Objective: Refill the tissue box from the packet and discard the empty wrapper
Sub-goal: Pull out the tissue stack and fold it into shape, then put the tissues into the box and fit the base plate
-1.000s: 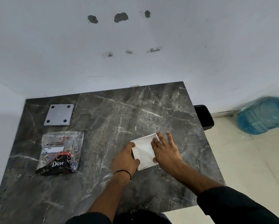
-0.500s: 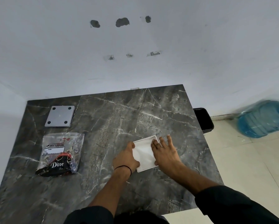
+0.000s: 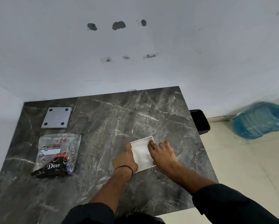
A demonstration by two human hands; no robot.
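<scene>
We are pressing white tissues into the shallow white square tissue box (image 3: 142,153), left hand (image 3: 125,160) and right hand (image 3: 162,155) lying flat and spread on it. Uneven pressure risks crumpling the stack. The clear printed wrapper (image 3: 57,155) is lying on the dark marble bench (image 3: 112,120), well left of our left hand.

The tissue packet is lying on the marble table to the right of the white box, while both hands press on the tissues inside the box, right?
Not quite. In the head view the tissue packet lies to the left of the white box, not the right. The rest holds: it lies on the marble table, and the left hand and right hand are both on the tissues inside the box.
</scene>
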